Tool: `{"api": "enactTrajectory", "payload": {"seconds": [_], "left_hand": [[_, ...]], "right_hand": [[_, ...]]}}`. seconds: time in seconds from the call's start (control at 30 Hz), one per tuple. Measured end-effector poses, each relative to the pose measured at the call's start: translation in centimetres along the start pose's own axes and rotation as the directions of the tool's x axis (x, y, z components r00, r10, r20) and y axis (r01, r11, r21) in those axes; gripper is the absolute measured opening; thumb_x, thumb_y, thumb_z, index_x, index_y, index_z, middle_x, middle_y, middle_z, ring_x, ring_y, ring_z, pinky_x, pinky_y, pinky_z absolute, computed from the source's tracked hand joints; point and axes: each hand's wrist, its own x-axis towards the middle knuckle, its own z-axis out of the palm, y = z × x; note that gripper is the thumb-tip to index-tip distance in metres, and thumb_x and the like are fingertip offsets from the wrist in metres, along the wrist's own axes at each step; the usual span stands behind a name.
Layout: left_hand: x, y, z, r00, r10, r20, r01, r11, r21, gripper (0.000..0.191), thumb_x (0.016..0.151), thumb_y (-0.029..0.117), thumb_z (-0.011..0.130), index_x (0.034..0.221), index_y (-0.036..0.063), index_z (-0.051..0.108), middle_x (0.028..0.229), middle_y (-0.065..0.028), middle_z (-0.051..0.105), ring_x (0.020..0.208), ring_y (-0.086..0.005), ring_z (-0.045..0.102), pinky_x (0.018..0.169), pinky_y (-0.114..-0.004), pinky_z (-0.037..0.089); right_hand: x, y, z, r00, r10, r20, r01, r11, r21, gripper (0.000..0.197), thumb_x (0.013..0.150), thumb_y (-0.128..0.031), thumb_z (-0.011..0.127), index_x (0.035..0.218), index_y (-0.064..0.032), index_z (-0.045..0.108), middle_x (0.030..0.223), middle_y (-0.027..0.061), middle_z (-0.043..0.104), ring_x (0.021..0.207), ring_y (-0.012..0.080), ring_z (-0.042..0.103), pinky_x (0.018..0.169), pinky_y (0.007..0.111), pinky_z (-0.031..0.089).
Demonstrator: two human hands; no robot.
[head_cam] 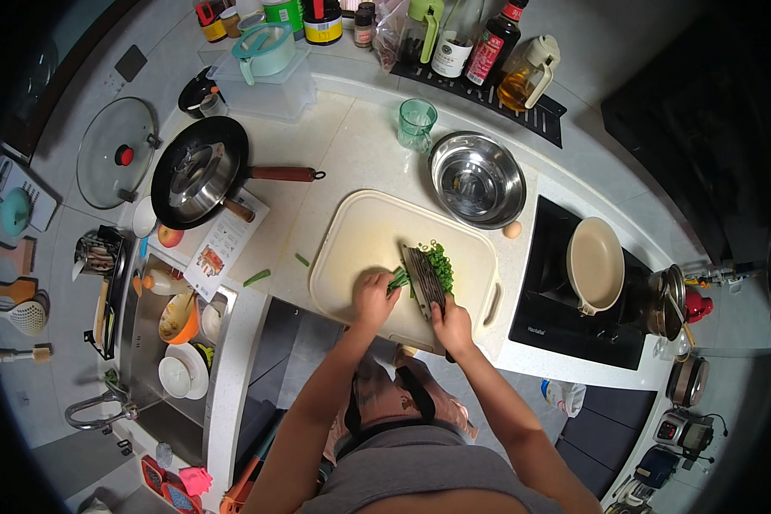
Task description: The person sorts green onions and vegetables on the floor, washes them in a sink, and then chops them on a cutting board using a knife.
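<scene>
A cream plastic cutting board (360,238) lies on the counter in front of me. My right hand (453,322) grips a kitchen knife (422,276), its broad patterned blade angled across the board. Left of the blade, my left hand (376,299) holds a short bunch of green onion stalks (398,279), their cut ends close to the steel. Chopped green onion (441,265) is heaped along the blade's right side. Part of the knife's handle is hidden under my right hand.
A steel bowl (478,180) and an egg (512,229) sit beyond the board, near a green glass mug (417,123). To the right, a beige pan (595,263) rests on the black cooktop (533,308). A black frying pan (231,138) and the sink (186,424) are leftward.
</scene>
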Motion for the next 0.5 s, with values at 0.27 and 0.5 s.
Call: {"api": "enactTrajectory", "payload": {"seconds": [0.27, 0.5], "left_hand": [[-0.5, -0.6, 0.7, 0.998, 0.042, -0.043, -0.042, 0.999, 0.008, 0.004, 0.073, 0.009, 0.06, 0.076, 0.0084, 0.061, 0.081, -0.0075, 0.06, 0.077, -0.0266, 0.057, 0.069, -0.035, 0.046], [-0.2, -0.6, 1.3, 0.996, -0.06, -0.069, 0.056, 0.997, -0.058, 0.012, 0.069, 0.003, 0.062, 0.08, 0.0063, 0.063, 0.077, -0.0115, 0.06, 0.069, -0.0293, 0.058, 0.062, -0.039, 0.046]], "right_hand": [[1.5, -2.2, 0.5, 0.985, -0.121, 0.123, 0.147, 0.964, -0.221, 0.02, 0.081, -0.019, 0.052, 0.079, -0.0003, 0.048, 0.054, 0.02, 0.055, 0.05, 0.0363, 0.056, 0.046, 0.044, 0.046], [2.3, -2.0, 3.8, 0.986, -0.15, 0.079, 0.166, 0.948, -0.272, 0.017, 0.08, -0.018, 0.052, 0.078, -0.0014, 0.048, 0.055, 0.0181, 0.057, 0.048, 0.0338, 0.057, 0.045, 0.043, 0.046]]}}
